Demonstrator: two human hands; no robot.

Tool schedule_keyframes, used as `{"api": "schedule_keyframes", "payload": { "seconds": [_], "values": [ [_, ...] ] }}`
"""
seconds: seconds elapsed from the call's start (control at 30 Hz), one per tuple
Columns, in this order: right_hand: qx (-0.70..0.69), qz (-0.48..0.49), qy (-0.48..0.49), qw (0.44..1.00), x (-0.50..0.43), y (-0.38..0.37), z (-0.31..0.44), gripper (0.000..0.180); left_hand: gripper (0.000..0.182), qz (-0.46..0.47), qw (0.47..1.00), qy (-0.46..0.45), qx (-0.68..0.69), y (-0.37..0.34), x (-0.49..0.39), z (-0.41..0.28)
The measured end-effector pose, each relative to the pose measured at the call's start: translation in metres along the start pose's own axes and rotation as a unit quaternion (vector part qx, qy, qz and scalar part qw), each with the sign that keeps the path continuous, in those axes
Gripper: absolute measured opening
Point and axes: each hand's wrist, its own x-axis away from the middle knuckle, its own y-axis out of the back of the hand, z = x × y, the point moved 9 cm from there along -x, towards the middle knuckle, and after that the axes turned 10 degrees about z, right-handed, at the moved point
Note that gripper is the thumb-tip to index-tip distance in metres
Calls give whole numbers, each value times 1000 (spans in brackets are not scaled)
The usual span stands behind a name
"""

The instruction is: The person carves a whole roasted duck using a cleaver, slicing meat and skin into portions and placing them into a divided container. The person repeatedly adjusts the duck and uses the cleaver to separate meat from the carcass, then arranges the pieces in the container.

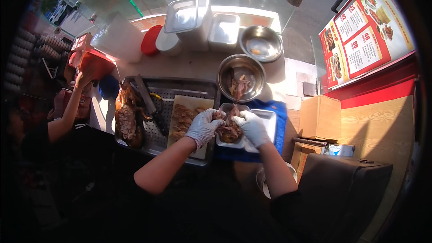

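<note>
Both my hands wear pale disposable gloves. My left hand grips pieces of shredded meat above the left rim of a white plastic tray. My right hand pinches more of the meat at the tray's right side. Behind them, a steel bowl holds meat shreds and bones. Left of my hands, slices of roast meat lie on a white cutting board in a perforated metal tray. A cleaver and a partly carved roast duck rest in the metal tray's left part.
A second steel bowl and white containers stand at the back. An empty white tray lies on a blue cloth at right. A co-worker's arm reaches towards a red bag at left. Glass panels border the counter.
</note>
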Motion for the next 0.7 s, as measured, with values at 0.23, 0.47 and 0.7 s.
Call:
{"api": "schedule_keyframes", "payload": {
  "seconds": [0.23, 0.47, 0.7],
  "values": [
    [38, 17, 61, 997, 22, -7, 21, 28, 15, -8, 996, 30, 81, -1, -6, 14],
    [-255, -46, 31, 965, 45, -23, 14, 10, 16, -7, 989, 21, 144, -27, -14, 22],
    [-318, -50, 34, 946, 44, -3, -3, 4, 21, -18, 992, 42, 121, -19, -27, 30]
  ]
}}
